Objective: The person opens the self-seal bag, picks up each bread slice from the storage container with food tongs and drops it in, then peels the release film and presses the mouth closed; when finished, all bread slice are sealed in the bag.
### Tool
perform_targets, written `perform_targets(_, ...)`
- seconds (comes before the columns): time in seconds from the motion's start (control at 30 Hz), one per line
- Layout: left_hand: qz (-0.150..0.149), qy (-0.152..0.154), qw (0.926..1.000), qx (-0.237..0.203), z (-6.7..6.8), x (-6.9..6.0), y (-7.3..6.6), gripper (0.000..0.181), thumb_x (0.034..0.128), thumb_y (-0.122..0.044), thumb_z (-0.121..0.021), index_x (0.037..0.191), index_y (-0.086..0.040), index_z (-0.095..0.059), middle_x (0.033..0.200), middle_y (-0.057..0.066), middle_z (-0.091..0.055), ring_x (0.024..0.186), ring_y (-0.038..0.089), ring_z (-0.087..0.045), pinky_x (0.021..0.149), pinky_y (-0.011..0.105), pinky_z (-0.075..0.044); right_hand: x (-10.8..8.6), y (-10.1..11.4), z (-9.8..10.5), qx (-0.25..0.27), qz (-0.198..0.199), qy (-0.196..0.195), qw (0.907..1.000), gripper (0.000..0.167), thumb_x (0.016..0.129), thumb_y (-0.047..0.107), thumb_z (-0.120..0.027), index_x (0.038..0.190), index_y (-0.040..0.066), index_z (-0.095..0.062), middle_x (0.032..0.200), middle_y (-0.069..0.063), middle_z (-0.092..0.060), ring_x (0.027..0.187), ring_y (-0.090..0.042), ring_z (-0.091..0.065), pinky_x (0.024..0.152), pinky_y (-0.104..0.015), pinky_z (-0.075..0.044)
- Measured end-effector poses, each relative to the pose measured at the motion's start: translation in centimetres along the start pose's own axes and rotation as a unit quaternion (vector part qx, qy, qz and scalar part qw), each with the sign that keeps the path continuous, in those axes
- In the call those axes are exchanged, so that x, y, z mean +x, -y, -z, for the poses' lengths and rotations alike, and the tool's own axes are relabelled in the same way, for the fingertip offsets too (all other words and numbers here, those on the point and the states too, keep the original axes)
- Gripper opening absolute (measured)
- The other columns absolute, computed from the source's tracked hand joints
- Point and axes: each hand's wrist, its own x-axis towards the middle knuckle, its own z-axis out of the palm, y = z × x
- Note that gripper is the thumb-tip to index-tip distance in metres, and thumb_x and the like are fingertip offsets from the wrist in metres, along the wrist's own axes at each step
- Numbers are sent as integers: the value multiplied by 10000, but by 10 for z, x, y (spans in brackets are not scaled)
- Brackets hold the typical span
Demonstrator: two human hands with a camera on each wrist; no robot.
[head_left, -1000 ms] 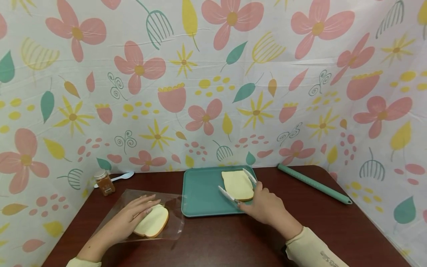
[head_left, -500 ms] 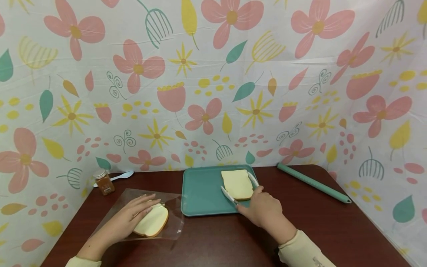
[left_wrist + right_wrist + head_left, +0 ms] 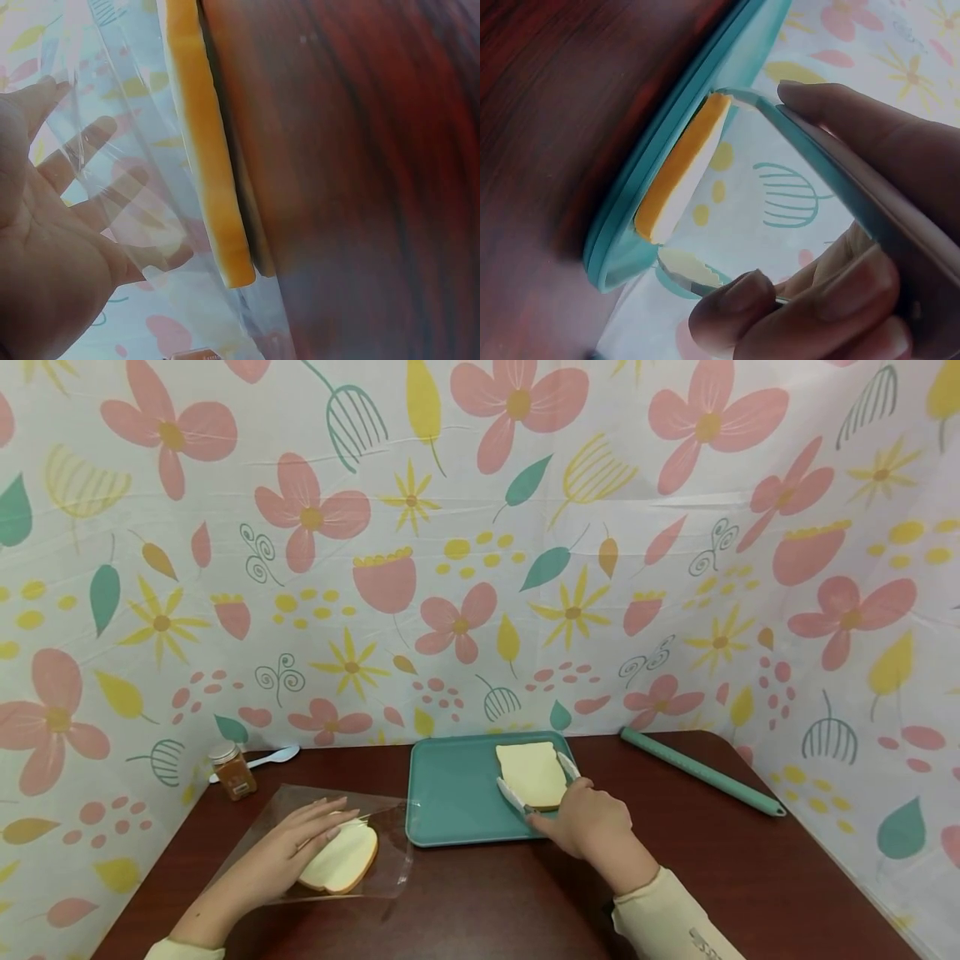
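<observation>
A slice of bread (image 3: 532, 774) lies flat on the right half of a teal tray (image 3: 446, 797). My right hand (image 3: 592, 822) holds a pair of tongs (image 3: 829, 161), thumb on one arm and fingers on the other. The tong tips stand at either side of the slice; the right wrist view shows them at its edges, with the slice down on the tray. To the left, more bread (image 3: 347, 858) lies in or under a clear plastic bag (image 3: 393, 872). My left hand (image 3: 288, 852) is laid over it with extended fingers, visible through the film in the left wrist view.
A small jar (image 3: 234, 772) with brown contents stands at the back left, beside a pale blue spoon (image 3: 277, 755). A long green bar (image 3: 705, 772) lies along the right of the dark wooden table (image 3: 480, 902). Behind rises a flower-printed cloth (image 3: 465, 527).
The tongs have shifted slightly, their tips drawing closer together around the slice on the tray. My right forearm has moved a little left. The left hand stays in place.
</observation>
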Motion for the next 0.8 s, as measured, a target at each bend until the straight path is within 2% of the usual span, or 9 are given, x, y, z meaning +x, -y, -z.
perform_targets(0.17, 25, -9, 10000, -3, 1, 0, -1, 384, 1152, -397, -478, 1501, -347, -629, 1664, 89, -503, 1570, 539, -354, 1149, 802, -373, 6, -6, -2, 220, 12, 180, 9996, 1153, 868, 836, -631, 1423, -161, -469, 1044, -219, -727, 865, -291, -706, 740, -468, -615)
perform_targets(0.37, 137, 30, 9999, -28, -2, 0, 1, 392, 1147, -424, -478, 1503, -352, -628, 1670, 79, -497, 1583, 518, -349, 1164, 798, -362, 12, -12, -4, 433, 88, 371, 9983, 1232, 864, 857, -606, 1501, -178, -405, 1136, -251, -723, 932, -301, -706, 798, -481, -609)
perform_targets(0.8, 164, 121, 9998, -52, -3, 1, 1, 404, 1149, -432, -470, 1516, -346, -617, 1677, 92, -484, 1593, 520, -326, 1175, 801, -344, 10, -12, -5, 342, 164, 447, 9983, 1202, 904, 855, -553, 1530, -155, -372, 1107, -250, -726, 928, -310, -716, 800, -483, -607)
